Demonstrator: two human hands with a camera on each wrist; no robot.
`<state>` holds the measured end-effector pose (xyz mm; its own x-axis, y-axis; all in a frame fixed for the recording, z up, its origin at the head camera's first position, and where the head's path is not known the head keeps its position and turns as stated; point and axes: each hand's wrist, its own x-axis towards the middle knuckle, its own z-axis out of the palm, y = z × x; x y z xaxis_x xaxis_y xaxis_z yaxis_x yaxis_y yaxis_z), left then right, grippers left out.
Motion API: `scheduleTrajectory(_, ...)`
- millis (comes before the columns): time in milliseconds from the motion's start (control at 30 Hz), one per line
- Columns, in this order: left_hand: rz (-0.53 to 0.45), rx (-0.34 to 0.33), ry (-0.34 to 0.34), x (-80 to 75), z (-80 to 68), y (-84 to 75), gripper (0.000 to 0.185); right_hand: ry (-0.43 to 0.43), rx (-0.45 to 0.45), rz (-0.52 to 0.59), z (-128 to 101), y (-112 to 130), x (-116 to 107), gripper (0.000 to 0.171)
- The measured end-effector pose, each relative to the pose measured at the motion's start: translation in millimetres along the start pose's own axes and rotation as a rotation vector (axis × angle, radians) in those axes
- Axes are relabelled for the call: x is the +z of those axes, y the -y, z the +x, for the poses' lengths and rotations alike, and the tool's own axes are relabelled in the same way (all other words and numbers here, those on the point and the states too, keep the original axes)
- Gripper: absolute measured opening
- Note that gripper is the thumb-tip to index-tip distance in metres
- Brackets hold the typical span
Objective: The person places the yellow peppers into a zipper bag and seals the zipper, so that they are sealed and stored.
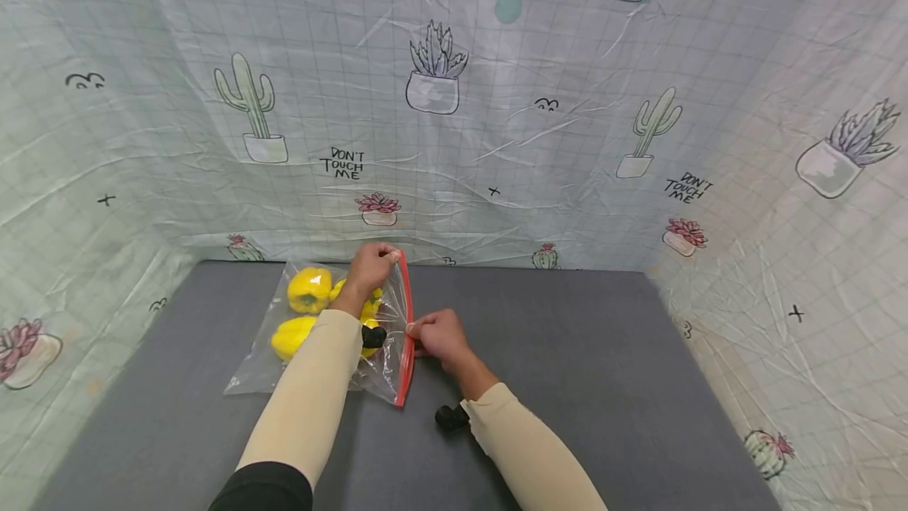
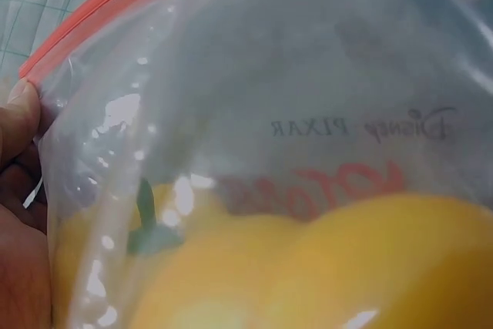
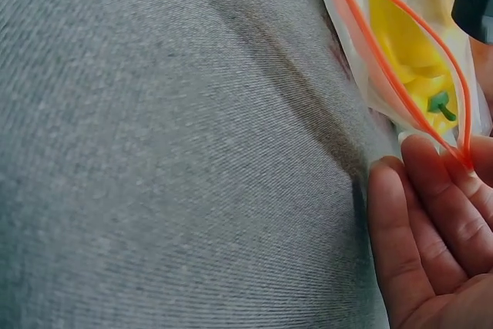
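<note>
A clear zip bag (image 1: 251,373) with a red zip edge lies at the left of the table, holding several yellow bell peppers (image 1: 309,290). At the far end of the zip edge, my left hand (image 1: 370,268) pinches the bag's corner. Midway along that edge, my right hand (image 1: 443,335) pinches the zip between thumb and fingers. In the right wrist view the two red zip strips (image 3: 381,48) stand apart nearer the camera and meet at the right fingertips. A green stem (image 2: 148,221) shows through the plastic in the left wrist view. My left forearm hides part of the bag.
The grey tabletop (image 1: 567,369) stretches to the right of the bag. A patterned cloth (image 1: 496,140) with cactus drawings hangs behind and along both sides. A black wrist camera (image 1: 451,418) sits below my right wrist.
</note>
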<state>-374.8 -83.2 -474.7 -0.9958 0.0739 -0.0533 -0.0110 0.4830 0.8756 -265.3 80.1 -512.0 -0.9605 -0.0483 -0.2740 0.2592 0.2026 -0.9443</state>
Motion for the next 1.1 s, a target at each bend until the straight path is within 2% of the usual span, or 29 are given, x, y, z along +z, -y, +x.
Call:
scheduleTrajectory(400, -0.008, -0.015, 0.001, -1.8, 2.2, -0.2, 0.035, 0.091, -0.025, 0.006, -4, -3, -3, 0.017)
scheduleTrajectory(1100, -0.046, -0.025, -0.007, -3.1, -0.1, -1.9, 0.036, 0.225, 0.009, -0.011, -20, -6, -11, 0.015)
